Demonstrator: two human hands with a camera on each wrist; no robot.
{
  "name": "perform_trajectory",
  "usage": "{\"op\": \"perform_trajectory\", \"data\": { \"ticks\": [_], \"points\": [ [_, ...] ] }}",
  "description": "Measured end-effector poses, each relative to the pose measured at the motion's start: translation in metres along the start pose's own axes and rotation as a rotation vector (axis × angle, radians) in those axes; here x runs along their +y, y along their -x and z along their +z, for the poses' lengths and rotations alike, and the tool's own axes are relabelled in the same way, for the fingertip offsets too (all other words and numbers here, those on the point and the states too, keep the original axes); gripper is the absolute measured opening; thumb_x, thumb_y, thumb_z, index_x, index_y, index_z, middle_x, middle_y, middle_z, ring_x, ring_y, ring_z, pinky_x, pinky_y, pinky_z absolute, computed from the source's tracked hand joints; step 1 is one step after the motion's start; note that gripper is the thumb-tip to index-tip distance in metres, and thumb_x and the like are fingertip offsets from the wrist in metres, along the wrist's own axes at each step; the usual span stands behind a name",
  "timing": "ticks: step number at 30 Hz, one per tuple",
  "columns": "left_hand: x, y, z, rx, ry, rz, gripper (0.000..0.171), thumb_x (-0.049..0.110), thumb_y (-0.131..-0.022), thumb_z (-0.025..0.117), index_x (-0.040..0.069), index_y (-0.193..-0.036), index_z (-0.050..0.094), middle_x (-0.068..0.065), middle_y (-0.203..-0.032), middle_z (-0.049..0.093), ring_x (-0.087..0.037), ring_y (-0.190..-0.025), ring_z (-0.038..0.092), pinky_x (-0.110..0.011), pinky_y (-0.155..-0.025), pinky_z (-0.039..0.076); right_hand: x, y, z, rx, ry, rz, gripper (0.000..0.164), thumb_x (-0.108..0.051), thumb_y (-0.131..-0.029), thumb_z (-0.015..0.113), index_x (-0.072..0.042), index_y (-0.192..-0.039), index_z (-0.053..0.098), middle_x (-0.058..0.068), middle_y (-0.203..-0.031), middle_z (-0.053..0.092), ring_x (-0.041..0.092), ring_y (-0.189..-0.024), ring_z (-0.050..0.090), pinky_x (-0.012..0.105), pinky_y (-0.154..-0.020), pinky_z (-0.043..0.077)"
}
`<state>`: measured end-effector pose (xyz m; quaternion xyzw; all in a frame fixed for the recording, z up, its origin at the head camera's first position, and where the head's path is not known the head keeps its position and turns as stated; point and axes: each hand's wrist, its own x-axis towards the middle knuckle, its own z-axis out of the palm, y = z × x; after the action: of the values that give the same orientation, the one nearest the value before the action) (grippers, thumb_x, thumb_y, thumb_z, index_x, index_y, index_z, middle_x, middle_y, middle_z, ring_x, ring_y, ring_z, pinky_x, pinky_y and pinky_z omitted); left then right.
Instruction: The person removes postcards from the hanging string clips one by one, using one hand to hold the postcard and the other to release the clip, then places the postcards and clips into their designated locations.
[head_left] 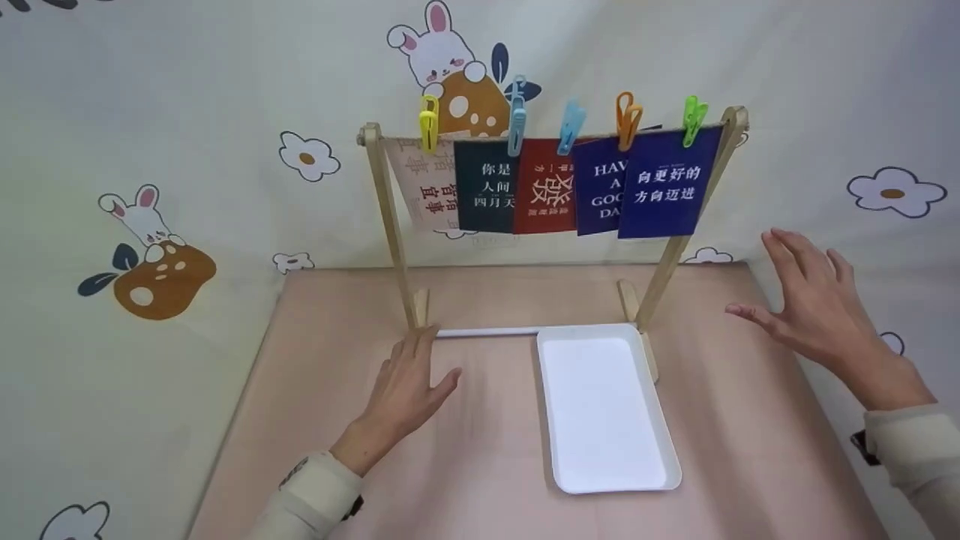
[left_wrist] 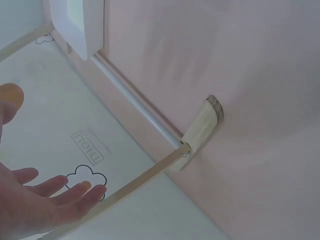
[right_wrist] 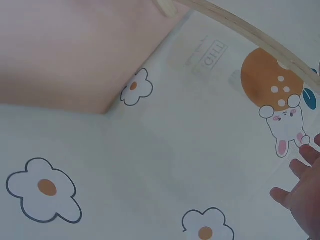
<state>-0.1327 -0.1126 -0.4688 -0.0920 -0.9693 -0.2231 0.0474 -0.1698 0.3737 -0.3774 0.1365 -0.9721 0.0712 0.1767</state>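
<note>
My left hand (head_left: 409, 379) is raised in front of the left foot of a wooden stand (head_left: 390, 217), fingers extended and thumb spread, holding nothing. Off to the right of the stand, my right hand (head_left: 814, 300) hovers with its fingers spread and nothing in it. Across the stand's top runs a cord where several cards hang in a row: a pale one, a dark green card (head_left: 484, 187), a red card (head_left: 544, 214) and two blue ones, the rightmost blue card (head_left: 664, 214) in front. Plastic clothespins, including a yellow clothespin (head_left: 428, 124) and a green clothespin (head_left: 694, 120), grip their top edges.
A shallow white tray (head_left: 611, 412) lies on the pink tabletop (head_left: 465, 465), its far edge at the stand's right foot. A white rod (head_left: 487, 331) joins the stand's feet low down. Behind hangs a curtain (head_left: 225, 90) printed with rabbits and flowers.
</note>
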Motion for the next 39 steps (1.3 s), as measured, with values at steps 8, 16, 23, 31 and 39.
{"op": "perform_trajectory", "data": {
  "ticks": [8,16,23,31,39],
  "points": [
    [0.033,-0.023,-0.002,-0.019,0.09,0.041,0.069,0.044,-0.083,0.061,0.012,-0.138,0.035,-0.01,-0.135,0.044,-0.024,-0.123,0.047,-0.043,-0.099,0.044,0.002,-0.017,-0.021,-0.008,0.029,-0.032,0.104,-0.032,-0.067,0.08,-0.007,-0.146,0.018,0.021,-0.145,0.028,0.035,-0.134,0.024,0.06,-0.11,0.012],
    [0.075,-0.049,-0.007,-0.072,0.192,0.101,0.068,0.039,-0.084,0.063,0.013,-0.139,0.033,-0.008,-0.135,0.043,-0.02,-0.126,0.043,-0.036,-0.102,0.043,-0.005,-0.041,-0.052,0.016,0.053,-0.073,0.103,-0.028,-0.066,0.081,-0.008,-0.146,0.019,0.019,-0.146,0.03,0.034,-0.137,0.023,0.059,-0.111,0.014],
    [0.109,-0.068,-0.009,-0.067,0.272,0.162,0.065,0.035,-0.085,0.063,0.012,-0.139,0.034,-0.008,-0.133,0.044,-0.019,-0.125,0.044,-0.035,-0.102,0.043,-0.013,-0.064,-0.072,0.031,0.077,-0.102,0.102,-0.027,-0.067,0.081,-0.007,-0.145,0.02,0.018,-0.148,0.028,0.033,-0.138,0.023,0.061,-0.11,0.014],
    [0.136,-0.086,-0.015,-0.081,0.43,0.201,0.061,0.024,-0.084,0.067,0.012,-0.136,0.038,-0.006,-0.131,0.046,-0.018,-0.122,0.046,-0.031,-0.101,0.043,-0.02,-0.088,-0.088,-0.013,0.05,-0.084,0.1,-0.034,-0.07,0.078,-0.007,-0.146,0.019,0.017,-0.149,0.027,0.034,-0.138,0.021,0.059,-0.11,0.016],
    [0.164,-0.101,-0.021,-0.121,0.565,0.181,0.059,0.023,-0.084,0.066,0.014,-0.135,0.038,-0.003,-0.132,0.046,-0.016,-0.118,0.048,-0.028,-0.095,0.047,-0.034,-0.111,-0.105,-0.081,0.009,-0.016,0.094,-0.04,-0.075,0.072,-0.012,-0.147,0.017,0.015,-0.151,0.022,0.031,-0.142,0.012,0.06,-0.111,0.01]
  ]
}}
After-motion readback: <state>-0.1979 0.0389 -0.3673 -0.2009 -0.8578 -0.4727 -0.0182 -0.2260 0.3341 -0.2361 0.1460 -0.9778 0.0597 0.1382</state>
